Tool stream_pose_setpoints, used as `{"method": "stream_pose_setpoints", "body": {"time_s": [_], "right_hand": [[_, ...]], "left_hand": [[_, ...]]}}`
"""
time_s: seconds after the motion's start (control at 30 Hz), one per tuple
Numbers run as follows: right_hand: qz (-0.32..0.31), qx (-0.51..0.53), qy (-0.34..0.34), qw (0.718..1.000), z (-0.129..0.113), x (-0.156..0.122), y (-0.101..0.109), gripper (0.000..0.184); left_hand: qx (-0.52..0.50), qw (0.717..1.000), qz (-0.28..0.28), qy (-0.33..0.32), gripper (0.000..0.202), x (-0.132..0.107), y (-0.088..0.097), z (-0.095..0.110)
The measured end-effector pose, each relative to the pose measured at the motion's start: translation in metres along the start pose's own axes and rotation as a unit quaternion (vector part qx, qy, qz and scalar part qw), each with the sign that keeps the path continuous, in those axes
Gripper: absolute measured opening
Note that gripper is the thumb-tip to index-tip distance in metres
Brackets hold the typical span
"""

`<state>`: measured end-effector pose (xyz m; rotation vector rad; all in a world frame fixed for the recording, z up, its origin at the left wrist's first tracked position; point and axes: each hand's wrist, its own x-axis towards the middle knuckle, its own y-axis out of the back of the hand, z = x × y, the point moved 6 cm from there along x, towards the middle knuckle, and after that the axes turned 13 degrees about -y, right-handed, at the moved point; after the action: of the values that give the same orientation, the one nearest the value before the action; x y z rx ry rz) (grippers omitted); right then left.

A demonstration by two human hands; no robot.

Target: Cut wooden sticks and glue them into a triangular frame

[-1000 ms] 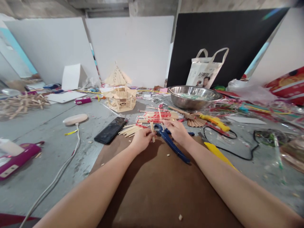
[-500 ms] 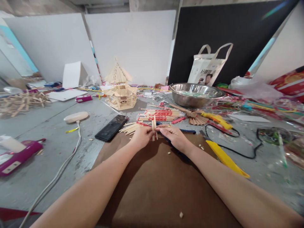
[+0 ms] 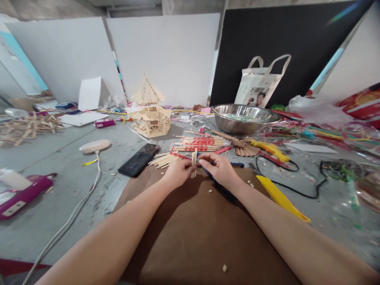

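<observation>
Wood is what both hands are closed on: a bundle of short sticks (image 3: 194,161), pressed side by side and standing upright at the far edge of the brown board (image 3: 196,229). The left hand (image 3: 177,172) pinches it from the left and the right hand (image 3: 219,169) from the right, fingertips meeting on the bundle. This two-sided grip likely keeps the pieces flush and stops them splaying. Whether the lower ends touch the board cannot be told. Blue-handled cutters (image 3: 237,164) lie partly under the right hand, near enough to grab without reaching. Just beyond the hands sit loose bare sticks (image 3: 164,160) and a heap of red-wrapped sticks (image 3: 199,143), probably the supply, kept within easy reach. A black phone (image 3: 139,159) rests to the left of them. Farther off stands a stick-built pavilion model (image 3: 150,113), well apart from the handling and out of harm's way, with a steel bowl (image 3: 243,118) to its right.
</observation>
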<state>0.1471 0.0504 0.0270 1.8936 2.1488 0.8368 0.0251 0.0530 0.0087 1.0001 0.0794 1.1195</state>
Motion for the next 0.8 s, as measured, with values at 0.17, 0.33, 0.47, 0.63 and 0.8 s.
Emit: {"method": "stream_pose_setpoints", "body": {"time_s": [0.17, 0.33, 0.47, 0.63, 0.8], "right_hand": [[0.017, 0.0, 0.027, 0.999, -0.0057, 0.0005, 0.0007, 0.023], [0.001, 0.016, 0.003, 1.0, -0.0047, 0.0012, 0.0005, 0.018], [-0.004, 0.022, -0.005, 1.0, -0.0038, 0.001, 0.0011, 0.018], [-0.008, 0.016, -0.012, 1.0, -0.0053, 0.0003, 0.0012, 0.018], [-0.011, 0.015, -0.019, 1.0, -0.0049, 0.0002, 0.0001, 0.018]], "left_hand": [[-0.02, 0.999, -0.021, -0.031, 0.027, -0.0004, -0.0049, 0.0064], [-0.033, 0.999, -0.029, -0.02, 0.028, -0.0011, -0.0064, 0.0055], [-0.039, 0.999, -0.03, -0.015, 0.029, -0.0013, -0.006, 0.005], [-0.039, 0.999, -0.035, -0.013, 0.027, -0.0019, -0.0069, 0.0049], [-0.062, 0.997, -0.039, 0.0, 0.028, -0.0022, -0.0094, 0.0025]]}}
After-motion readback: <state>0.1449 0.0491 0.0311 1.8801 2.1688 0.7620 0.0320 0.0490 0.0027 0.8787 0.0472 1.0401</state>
